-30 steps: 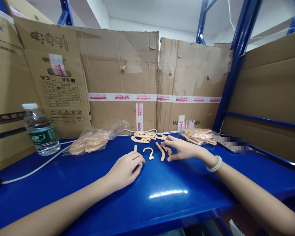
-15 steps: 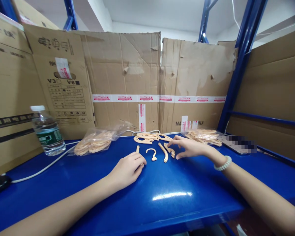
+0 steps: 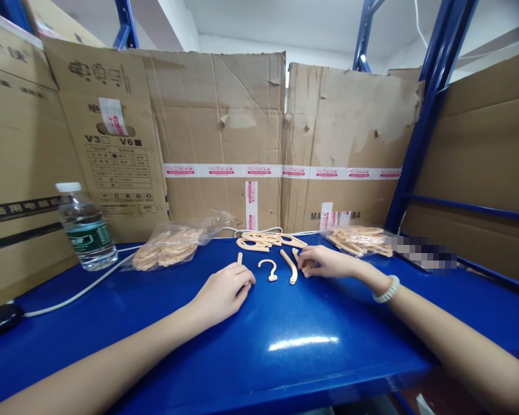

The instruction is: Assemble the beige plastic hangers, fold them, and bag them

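My left hand [image 3: 228, 291] rests on the blue table with its fingers closed over a pale peach hanger arm [image 3: 240, 258]; only the upper end sticks out behind the fingers. A small hanger hook [image 3: 273, 270] of the same colour lies between my hands, touched by neither. Just right of it is a curved hanger arm [image 3: 289, 267], lying loose. My right hand [image 3: 324, 261], with a pale coiled band at the wrist, has its fingers closed around another hanger piece [image 3: 295, 253], most of which they hide.
Behind my hands lies a pile of hanger parts [image 3: 259, 239]. Clear bags of similar parts lie left [image 3: 168, 248] and right [image 3: 358, 239]. A water bottle [image 3: 86, 230], a white cable [image 3: 82, 291] and a blurred phone-like slab [image 3: 419, 253] are farther out. Cardboard panels [image 3: 220, 127] wall the back.
My right hand has come in slightly to the left and lower, and its spread fingers have closed on the hanger piece at the right. My left hand keeps its hold. The view has shifted slightly.
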Tool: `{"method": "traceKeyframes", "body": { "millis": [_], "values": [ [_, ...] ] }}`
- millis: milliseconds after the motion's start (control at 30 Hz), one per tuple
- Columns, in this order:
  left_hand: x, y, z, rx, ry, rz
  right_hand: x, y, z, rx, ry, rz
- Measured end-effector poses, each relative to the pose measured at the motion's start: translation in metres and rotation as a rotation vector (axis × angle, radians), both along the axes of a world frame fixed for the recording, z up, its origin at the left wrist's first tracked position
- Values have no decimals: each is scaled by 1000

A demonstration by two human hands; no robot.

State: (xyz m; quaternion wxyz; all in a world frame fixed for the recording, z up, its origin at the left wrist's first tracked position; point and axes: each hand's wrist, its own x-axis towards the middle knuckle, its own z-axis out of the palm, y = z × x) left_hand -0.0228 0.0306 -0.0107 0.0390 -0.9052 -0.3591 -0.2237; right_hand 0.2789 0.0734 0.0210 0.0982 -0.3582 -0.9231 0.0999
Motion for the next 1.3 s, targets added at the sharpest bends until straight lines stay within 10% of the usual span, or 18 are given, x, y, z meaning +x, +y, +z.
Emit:
{"method": "traceKeyframes", "body": {
  "millis": [1000, 1300],
  "values": [
    [11, -14, -2, -66, -42, -241, 28, 49, -32, 330, 262, -460],
    [11, -14, -2, -67, -53, -240, 34, 55, -30, 210, 113, -222]
  ]
}}
